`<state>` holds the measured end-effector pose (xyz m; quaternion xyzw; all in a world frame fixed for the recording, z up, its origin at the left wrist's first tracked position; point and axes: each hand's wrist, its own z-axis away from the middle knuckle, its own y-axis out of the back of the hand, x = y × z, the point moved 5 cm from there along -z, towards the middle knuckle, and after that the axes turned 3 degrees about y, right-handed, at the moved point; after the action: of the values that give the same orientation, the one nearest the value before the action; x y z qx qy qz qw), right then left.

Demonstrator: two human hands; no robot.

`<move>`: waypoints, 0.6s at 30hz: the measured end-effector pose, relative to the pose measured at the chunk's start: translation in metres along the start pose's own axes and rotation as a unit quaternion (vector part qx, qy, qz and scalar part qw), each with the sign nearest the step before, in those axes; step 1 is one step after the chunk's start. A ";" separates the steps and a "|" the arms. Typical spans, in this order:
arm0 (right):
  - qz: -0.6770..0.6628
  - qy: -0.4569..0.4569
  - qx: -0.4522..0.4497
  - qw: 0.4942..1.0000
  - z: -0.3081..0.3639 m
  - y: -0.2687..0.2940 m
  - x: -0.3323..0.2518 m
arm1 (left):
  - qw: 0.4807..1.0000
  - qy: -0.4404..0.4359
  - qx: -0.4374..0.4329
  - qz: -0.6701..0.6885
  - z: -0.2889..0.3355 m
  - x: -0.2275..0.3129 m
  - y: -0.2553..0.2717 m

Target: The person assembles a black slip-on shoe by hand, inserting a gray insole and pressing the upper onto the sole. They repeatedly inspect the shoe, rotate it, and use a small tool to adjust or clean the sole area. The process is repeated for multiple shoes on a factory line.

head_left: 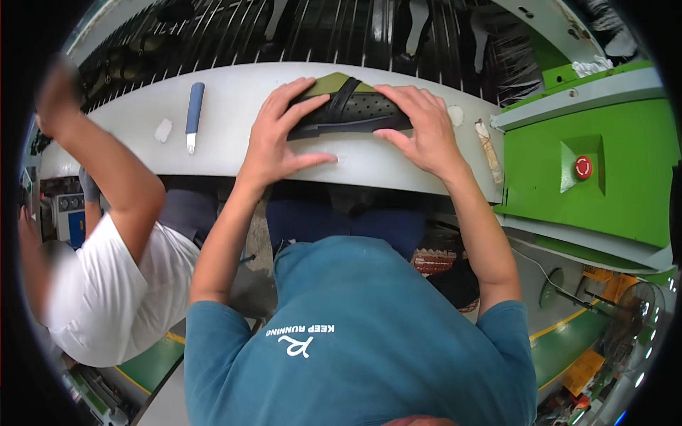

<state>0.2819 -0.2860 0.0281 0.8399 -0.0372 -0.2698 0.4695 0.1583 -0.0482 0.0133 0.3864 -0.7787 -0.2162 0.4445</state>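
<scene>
On the white worktop in front of me lies a black shoe (366, 108) with a perforated upper, a black strap and a dark sole; an olive-green part shows along its far side. My left hand (278, 138) is at its left end, fingers stretched over the upper and thumb spread away above the worktop. Around the right end curves my right hand (425, 128), its fingers over the top and its thumb at the sole's near edge. Both hands hide the shoe's ends.
The white worktop (227, 153) also bears a blue-handled tool (194, 113), a white scrap (163, 130) and a wrapped stick (490, 153). Metal rollers with shoes run behind it. A green machine (625, 156) with a red button stands right. A person in white (128, 291) is close on the left.
</scene>
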 end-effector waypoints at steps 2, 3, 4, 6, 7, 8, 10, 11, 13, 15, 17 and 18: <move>0.009 0.017 0.031 0.999 0.003 -0.001 -0.003 | 1.000 0.003 0.016 0.023 -0.001 -0.014 0.000; 0.016 0.026 0.046 0.998 0.004 -0.002 -0.004 | 0.998 0.039 0.011 0.042 -0.002 -0.019 -0.001; 0.027 0.031 0.065 0.997 0.007 -0.005 -0.004 | 0.996 0.050 0.001 0.080 -0.001 -0.023 -0.005; 0.047 0.012 0.076 0.996 0.012 -0.007 -0.013 | 0.991 0.054 -0.019 0.123 0.000 -0.029 -0.008; 0.056 0.003 0.083 0.995 0.013 -0.008 -0.017 | 0.990 0.058 -0.029 0.129 0.001 -0.032 -0.007; 0.066 -0.002 0.094 0.993 0.015 -0.012 -0.018 | 0.988 0.062 -0.040 0.135 0.003 -0.035 -0.006; 0.090 -0.011 0.096 0.991 0.013 -0.015 -0.027 | 0.988 0.058 -0.042 0.135 0.006 -0.039 -0.004; 0.102 -0.014 0.097 0.990 0.011 -0.016 -0.031 | 0.989 0.057 -0.036 0.128 0.008 -0.037 -0.003; 0.127 -0.015 0.092 0.988 0.008 -0.020 -0.031 | 0.989 0.054 -0.026 0.133 0.003 -0.037 -0.003; 0.149 -0.018 0.087 0.985 0.006 -0.025 -0.030 | 0.990 0.056 -0.019 0.127 0.003 -0.038 -0.004; 0.143 -0.010 0.095 0.985 0.004 -0.026 -0.029 | 0.991 0.056 -0.015 0.119 0.004 -0.037 -0.004; 0.140 -0.006 0.102 0.985 0.004 -0.028 -0.028 | 0.992 0.056 -0.015 0.113 0.004 -0.036 -0.004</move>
<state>0.2513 -0.2647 0.0157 0.8684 -0.1846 -0.2009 0.4142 0.1677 -0.0217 -0.0105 0.3006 -0.7878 -0.1541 0.5150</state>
